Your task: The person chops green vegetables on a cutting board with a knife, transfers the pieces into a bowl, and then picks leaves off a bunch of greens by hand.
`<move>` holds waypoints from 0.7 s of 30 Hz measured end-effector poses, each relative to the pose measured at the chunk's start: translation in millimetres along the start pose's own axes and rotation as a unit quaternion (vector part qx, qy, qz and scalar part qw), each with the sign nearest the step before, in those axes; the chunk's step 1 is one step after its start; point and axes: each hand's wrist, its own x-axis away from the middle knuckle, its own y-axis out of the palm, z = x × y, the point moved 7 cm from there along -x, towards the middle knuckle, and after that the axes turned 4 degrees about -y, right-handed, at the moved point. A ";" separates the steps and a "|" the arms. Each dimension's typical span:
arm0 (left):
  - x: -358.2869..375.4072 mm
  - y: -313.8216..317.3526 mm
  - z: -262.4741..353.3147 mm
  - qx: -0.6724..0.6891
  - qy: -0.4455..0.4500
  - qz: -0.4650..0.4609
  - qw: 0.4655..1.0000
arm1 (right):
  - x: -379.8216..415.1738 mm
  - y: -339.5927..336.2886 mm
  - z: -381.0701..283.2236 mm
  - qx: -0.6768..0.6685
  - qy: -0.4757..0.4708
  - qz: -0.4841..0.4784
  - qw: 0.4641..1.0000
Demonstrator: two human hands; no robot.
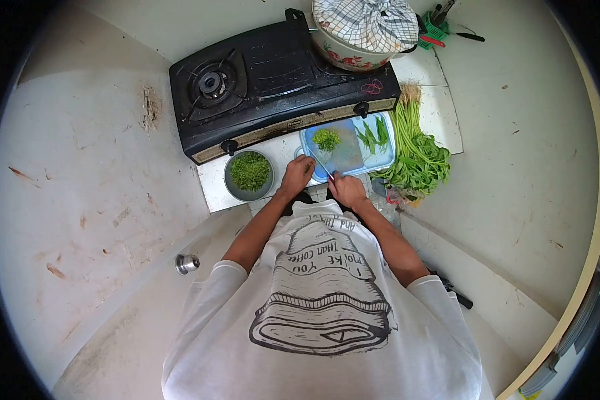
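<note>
My right hand (345,189) is wrapped round the handle of a knife (322,165), whose blade points up and left over the blue tray. My left hand (299,175) is closed at the tray's left edge, near the blade; what its fingers hold, if anything, is too small to make out. On the blue tray (385,160) lies a board (343,152) with a small heap of chopped greens (327,139). Several cut green leaves (373,135) rest on the tray's right part. Left of my left hand, a grey bowl (267,183) holds chopped greens (250,171).
A black gas stove (273,77) stands behind the tray, bearing a large pot (353,59) under a checked cloth (367,20). A big bunch of leafy greens (417,150) lies at the right. A green holder (435,28) with utensils stands at the back right.
</note>
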 end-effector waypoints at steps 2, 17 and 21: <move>-0.9 0.7 -2.5 -0.001 0.009 -0.010 1.000 | 3.0 1.3 -1.8 0.000 -0.001 -0.006 1.000; 4.3 -4.2 -1.2 -0.003 0.012 -0.013 1.000 | -4.6 6.3 1.9 -0.028 0.038 0.007 0.999; -0.4 0.3 -9.6 0.013 0.008 -0.002 1.000 | -0.6 2.1 -2.7 -0.017 0.036 -0.001 0.999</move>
